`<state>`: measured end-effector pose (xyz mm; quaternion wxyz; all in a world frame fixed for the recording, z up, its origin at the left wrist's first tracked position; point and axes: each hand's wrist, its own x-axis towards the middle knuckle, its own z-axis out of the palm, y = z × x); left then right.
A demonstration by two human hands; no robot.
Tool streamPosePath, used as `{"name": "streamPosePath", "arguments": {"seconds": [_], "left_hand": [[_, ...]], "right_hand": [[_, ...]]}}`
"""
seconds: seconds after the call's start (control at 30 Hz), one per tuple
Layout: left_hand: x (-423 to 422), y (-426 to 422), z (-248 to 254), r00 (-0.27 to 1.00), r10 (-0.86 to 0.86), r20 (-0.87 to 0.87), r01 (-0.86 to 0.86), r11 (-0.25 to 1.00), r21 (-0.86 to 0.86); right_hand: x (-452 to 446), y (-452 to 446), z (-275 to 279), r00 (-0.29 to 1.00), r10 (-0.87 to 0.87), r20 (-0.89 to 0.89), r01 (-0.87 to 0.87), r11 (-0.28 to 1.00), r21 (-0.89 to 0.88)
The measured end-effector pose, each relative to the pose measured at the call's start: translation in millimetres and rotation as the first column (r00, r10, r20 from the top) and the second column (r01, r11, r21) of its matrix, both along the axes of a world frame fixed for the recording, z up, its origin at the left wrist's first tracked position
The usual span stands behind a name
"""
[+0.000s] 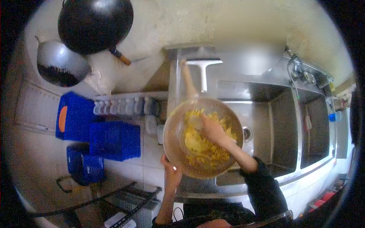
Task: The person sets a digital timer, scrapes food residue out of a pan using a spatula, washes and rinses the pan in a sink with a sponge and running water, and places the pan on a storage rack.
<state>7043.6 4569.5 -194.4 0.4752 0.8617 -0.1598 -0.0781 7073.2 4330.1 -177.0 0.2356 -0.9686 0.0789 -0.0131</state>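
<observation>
A large round bowl [174, 125] with a wooden handle [187, 81] stands over the steel counter and the sink's left edge. Yellow shredded food [216, 155] lies inside it. My left hand [173, 173] grips the bowl's rim at its lower left, fingers wrapped round the edge. Inside the bowl, my right hand [212, 129] is closed round a blurred, light-coloured tool [194, 122], which touches the food. The tool's exact shape is too smeared to tell.
A squeegee [203, 72] lies behind the bowl. Steel sink basins [281, 129] are to the right. Blue crates [114, 140] and white jugs [125, 106] stand at left, below hanging woks [95, 24]. A black rack [133, 195] is at lower left.
</observation>
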Motion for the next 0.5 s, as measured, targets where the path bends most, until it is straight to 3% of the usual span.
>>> {"name": "streamPosePath", "arguments": {"seconds": [0.07,0.1,0.13,0.2,0.23,0.27,0.3,0.33,0.43,0.5], "left_hand": [[28,14,-10,0.985,0.174,-0.018,-0.174,0.977,-0.125],[42,14,9,0.975,0.223,-0.014,-0.222,0.962,-0.156],[82,-22,60,0.977,0.205,0.050,-0.196,0.969,-0.149],[149,-65,48,1.000,-0.014,-0.017,0.010,0.981,-0.193],[179,-83,47,0.976,-0.134,-0.173,0.113,0.986,-0.126],[203,-102,34,0.927,-0.227,-0.298,0.183,0.968,-0.169],[216,-113,17,0.926,-0.254,-0.280,0.207,0.961,-0.185],[227,-122,-2,0.731,-0.426,-0.533,0.249,0.894,-0.373],[234,-126,-68,0.462,-0.346,-0.817,0.094,0.935,-0.343],[203,-125,-3,0.308,-0.486,-0.818,-0.099,0.838,-0.536]], "right_hand": [[-33,-12,76,0.903,-0.034,-0.429,0.149,0.960,0.238],[-48,-11,79,0.895,-0.034,-0.445,0.157,0.957,0.243],[-62,-11,81,0.904,-0.027,-0.427,0.130,0.968,0.213],[-74,-11,83,0.922,-0.039,-0.386,0.114,0.978,0.173],[-74,-13,84,0.925,-0.143,-0.353,0.206,0.968,0.146],[-73,-17,84,0.917,-0.252,-0.310,0.300,0.946,0.119],[-78,-18,81,0.915,-0.278,-0.291,0.320,0.942,0.105],[-87,-15,76,0.927,-0.299,-0.225,0.337,0.928,0.158],[-111,-8,83,0.923,-0.337,-0.186,0.374,0.900,0.224],[-123,-8,75,0.913,-0.306,-0.268,0.375,0.888,0.265]]}}
